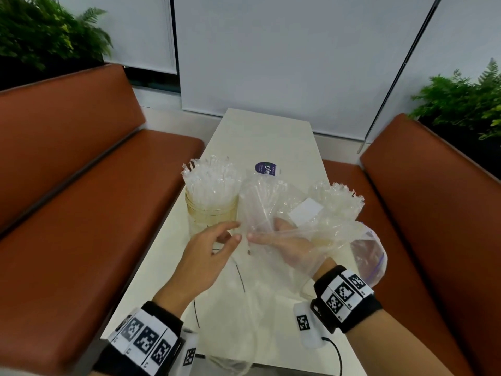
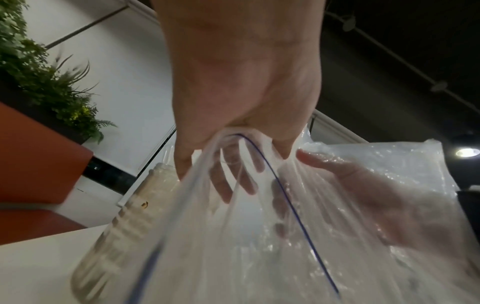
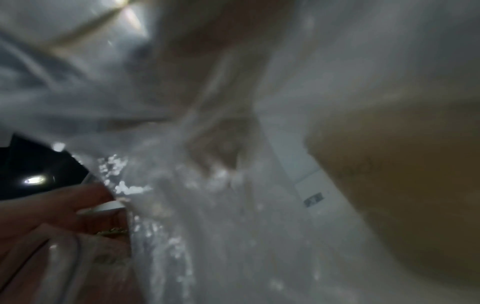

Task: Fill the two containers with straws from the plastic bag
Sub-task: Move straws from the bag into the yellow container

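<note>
- Plastic bag (image 1: 273, 213), head view: held above the worktop (image 1: 260, 137) between two straw-filled containers (image 1: 211, 210); right hand (image 1: 287, 245) sits inside it.
- Left wrist view: left hand (image 2: 241, 82) fingers (image 2: 182, 162) pinch the bag's blue-lined rim.
- Right wrist view: blurred plastic; right fingers' state cannot be told.

We seem to sit in a café or restaurant booth: two brown padded benches (image 1: 81, 164) face each other across a narrow white table (image 1: 260, 137), ferns (image 1: 40, 31) grow behind the backrests, and spotlights (image 2: 467, 152) dot a dark ceiling.
</note>
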Available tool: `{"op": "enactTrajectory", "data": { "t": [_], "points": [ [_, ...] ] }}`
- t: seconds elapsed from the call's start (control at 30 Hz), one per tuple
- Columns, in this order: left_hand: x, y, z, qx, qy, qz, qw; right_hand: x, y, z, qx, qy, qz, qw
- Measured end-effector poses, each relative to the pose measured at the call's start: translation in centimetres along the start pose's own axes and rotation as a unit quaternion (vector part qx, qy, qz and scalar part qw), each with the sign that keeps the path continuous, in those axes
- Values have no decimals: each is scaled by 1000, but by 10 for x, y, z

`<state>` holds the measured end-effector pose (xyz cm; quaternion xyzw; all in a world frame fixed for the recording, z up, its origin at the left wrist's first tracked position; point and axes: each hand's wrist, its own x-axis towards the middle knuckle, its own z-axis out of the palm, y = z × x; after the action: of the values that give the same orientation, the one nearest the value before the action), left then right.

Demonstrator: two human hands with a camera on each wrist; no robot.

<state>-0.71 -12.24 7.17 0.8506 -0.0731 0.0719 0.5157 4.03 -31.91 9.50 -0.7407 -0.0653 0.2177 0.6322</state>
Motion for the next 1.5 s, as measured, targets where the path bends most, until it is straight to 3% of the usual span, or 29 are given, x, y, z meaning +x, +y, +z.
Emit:
{"op": "enactTrajectory", "data": {
  "t": [0.17, 0.37, 0.6, 0.73, 0.87, 1.0, 1.1, 1.27, 1.37, 1.43, 1.5],
  "points": [
    [11, 9, 0, -41, 26, 37, 998, 0, 2, 6, -19, -24, 8, 999],
    [24, 8, -2, -3, 52, 22, 998, -3, 2, -2, -1, -11, 11, 1000],
    [26, -3, 0, 15, 67, 4, 998, -14, 37, -35, -117, 95, 80, 985],
    [25, 8, -1, 18, 63, -2, 998, -21, 35, -30, -78, 70, 31, 994],
    [29, 30, -7, -165, 43, -4, 985, 17, 92, -57, -69, 36, 29, 997],
    [39, 40, -5, -137, 86, 12, 987, 3, 16, -11, -33, -14, 0, 999],
    [43, 40, 2, -147, 137, 23, 979, -12, -12, 3, -84, 11, -63, 994],
    [44, 48, 0, -154, 135, 36, 978, 6, -14, 14, -105, 49, -77, 990],
    [46, 45, -8, -125, 174, 15, 977, 8, -14, 12, -79, 32, -113, 990],
    [49, 41, -12, -99, 203, -6, 974, 8, -9, 9, -87, 27, -101, 991],
    [49, 38, -17, -110, 230, -43, 966, 7, -7, 11, 11, 15, -116, 993]
  ]
}}
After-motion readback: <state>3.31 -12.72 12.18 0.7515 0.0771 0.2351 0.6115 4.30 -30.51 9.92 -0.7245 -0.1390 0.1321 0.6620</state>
